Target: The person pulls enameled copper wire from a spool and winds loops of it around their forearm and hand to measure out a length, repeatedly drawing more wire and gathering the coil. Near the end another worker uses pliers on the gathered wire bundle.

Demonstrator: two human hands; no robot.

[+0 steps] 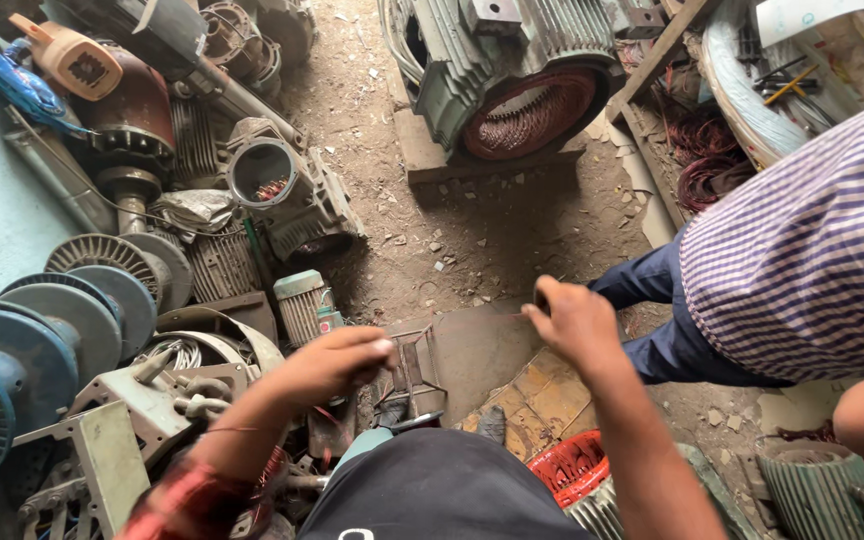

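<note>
A workshop floor [512, 230] of bare dirt is seen from above, crowded with old electric motors. Two bare hands are held out low in the view, above a flat, dark metal plate [472, 350] that lies on the floor near the person's body.

The left hand [337, 362] is closed, with the fingers curled inward. Thin copper wire [404, 342] is seen just beside its fingertips, at the left edge of the plate. It cannot be told for sure whether the wire is pinched in this grip. The right hand [574, 320] is closed too, as a loose fist, at the upper right edge of the plate. A small dark thing seems to be enclosed at its upper left side, but what it is cannot be told. A thin strand of the wire appears to be stretched between the two hands, across the top of the plate.

At the right side, another person is standing, of whom only a checked shirt [812, 250] and dark blue trousers [652, 310] are shown. A large motor housing with copper windings [527, 110] is placed at the top of the view, well apart from the hands. Blue fan covers [12, 370] are stacked at the left. A small motor with red windings [572, 465] is seen below the right forearm, and yellow tiles [542, 395] are visible between it and the plate.
</note>
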